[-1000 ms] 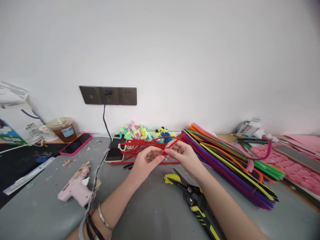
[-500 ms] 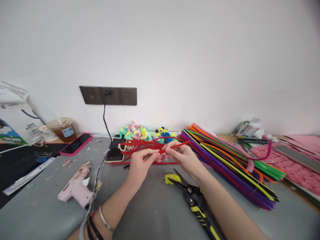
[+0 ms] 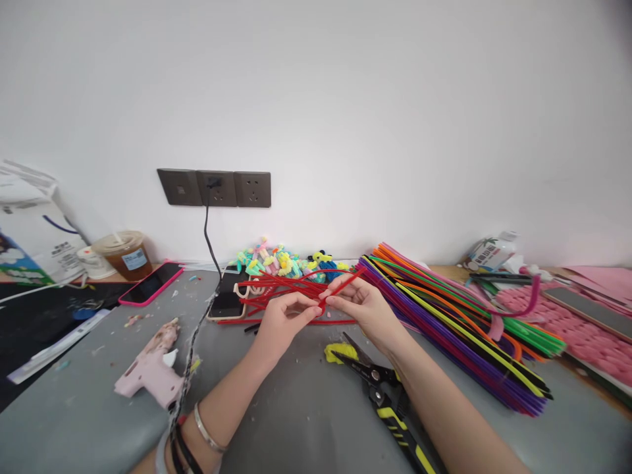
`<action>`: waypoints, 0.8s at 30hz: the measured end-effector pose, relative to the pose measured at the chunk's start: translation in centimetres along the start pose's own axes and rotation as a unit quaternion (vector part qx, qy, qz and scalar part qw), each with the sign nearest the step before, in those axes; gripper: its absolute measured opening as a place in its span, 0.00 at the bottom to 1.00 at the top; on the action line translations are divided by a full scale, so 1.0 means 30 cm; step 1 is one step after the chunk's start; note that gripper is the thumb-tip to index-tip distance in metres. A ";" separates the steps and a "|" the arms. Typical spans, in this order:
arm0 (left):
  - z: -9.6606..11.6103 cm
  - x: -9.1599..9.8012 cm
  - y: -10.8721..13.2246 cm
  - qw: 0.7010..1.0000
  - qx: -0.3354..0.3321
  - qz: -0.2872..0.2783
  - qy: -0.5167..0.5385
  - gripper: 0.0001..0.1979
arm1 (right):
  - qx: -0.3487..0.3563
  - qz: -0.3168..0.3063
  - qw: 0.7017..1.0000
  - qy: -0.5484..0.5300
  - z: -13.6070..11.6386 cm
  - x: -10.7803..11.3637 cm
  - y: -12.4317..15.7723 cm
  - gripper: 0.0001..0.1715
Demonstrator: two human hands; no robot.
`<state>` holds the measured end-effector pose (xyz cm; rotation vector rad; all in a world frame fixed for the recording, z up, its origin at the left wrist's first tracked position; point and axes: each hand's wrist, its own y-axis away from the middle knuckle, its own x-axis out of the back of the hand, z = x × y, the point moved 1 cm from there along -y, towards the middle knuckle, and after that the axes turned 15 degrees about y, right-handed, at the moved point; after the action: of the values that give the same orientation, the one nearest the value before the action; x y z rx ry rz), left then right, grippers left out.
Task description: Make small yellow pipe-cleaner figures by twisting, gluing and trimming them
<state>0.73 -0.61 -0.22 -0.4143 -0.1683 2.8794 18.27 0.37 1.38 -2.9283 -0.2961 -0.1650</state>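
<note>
Between my two hands is a red pipe cleaner [image 3: 344, 284], its free end sticking up to the right above my right hand. My left hand [image 3: 286, 322] pinches it with thumb and forefinger. My right hand [image 3: 359, 307] grips it close beside, the fingertips of both hands nearly touching. Behind and below them lies a loose pile of red pipe cleaners [image 3: 276, 283], partly hidden by the hands. Under my right forearm rest black and yellow scissors [image 3: 380, 388], blades apart, by a small yellow piece of fuzzy material [image 3: 338, 352].
A thick bundle of coloured pipe cleaners [image 3: 454, 336] lies at right. Small fuzzy figures [image 3: 284, 261] line the wall. At left are a pink glue gun [image 3: 155, 368], a cable [image 3: 190, 362], a phone [image 3: 152, 284] and a drink cup [image 3: 126, 257]. A second phone [image 3: 228, 296] lies beyond my left hand.
The red pipe cleaner's free end has swung from nearly level to a steeper upward tilt. My right hand has turned slightly; my left hand has shifted a little right.
</note>
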 end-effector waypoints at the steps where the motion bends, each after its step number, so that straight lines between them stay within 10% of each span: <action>1: 0.001 -0.002 0.001 1.000 0.006 -0.003 0.002 0.08 | 0.002 -0.006 1.000 0.003 -0.001 -0.001 0.001 0.16; 24: 0.017 -0.017 0.018 0.999 -0.029 -0.036 0.001 0.06 | -0.001 -0.058 0.998 -0.022 -0.021 0.002 0.019 0.10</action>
<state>0.96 -1.29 0.32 -0.4136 -0.2607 2.8088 18.39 -0.28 1.89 -2.9202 -0.4738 -0.1176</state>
